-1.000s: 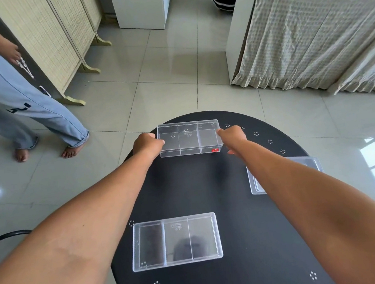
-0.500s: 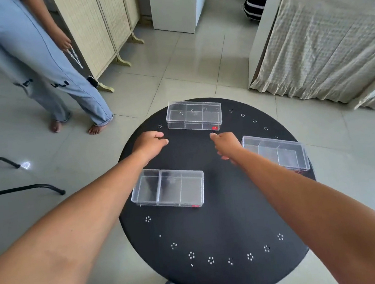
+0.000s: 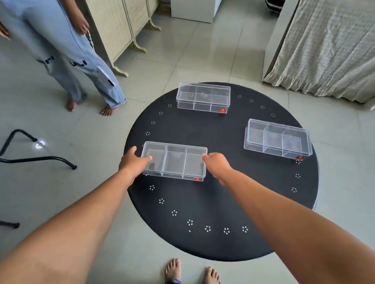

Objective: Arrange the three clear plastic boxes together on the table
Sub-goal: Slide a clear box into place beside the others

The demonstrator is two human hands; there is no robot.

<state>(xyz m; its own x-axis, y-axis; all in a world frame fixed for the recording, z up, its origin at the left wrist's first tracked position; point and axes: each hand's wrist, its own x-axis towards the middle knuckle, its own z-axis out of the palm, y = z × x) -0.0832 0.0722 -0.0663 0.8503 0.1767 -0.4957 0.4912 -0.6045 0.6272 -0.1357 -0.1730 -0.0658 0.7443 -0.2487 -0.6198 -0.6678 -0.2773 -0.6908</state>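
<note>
3 clear plastic boxes sit on the round black table (image 3: 226, 208), all well apart. The near box (image 3: 175, 162) lies toward 9 o'clock on the tabletop, the far box (image 3: 204, 97) at about 12 o'clock near the rim, and the right box (image 3: 277, 138) at about 3 o'clock. Each is lidded, split into 3 compartments, looks empty and has a small red sticker at one lower corner.

The left hand (image 3: 133, 163) is curled against the near box's left short end, thumb on the lid edge, and the right hand (image 3: 216, 164) is pressed to its right short end. So the box lies directly between the hands, which are closed onto it from both sides; whether it is lifted or resting on the table I cannot tell.

These boxes should be light and rigid but thin-walled, with smooth sides that could slip under a loose pinch, and a hard squeeze might flex the wall or pop the lid. The short ends are the sensible hold, with fingers low on the walls. Sliding on the matte top would also likely work
</note>
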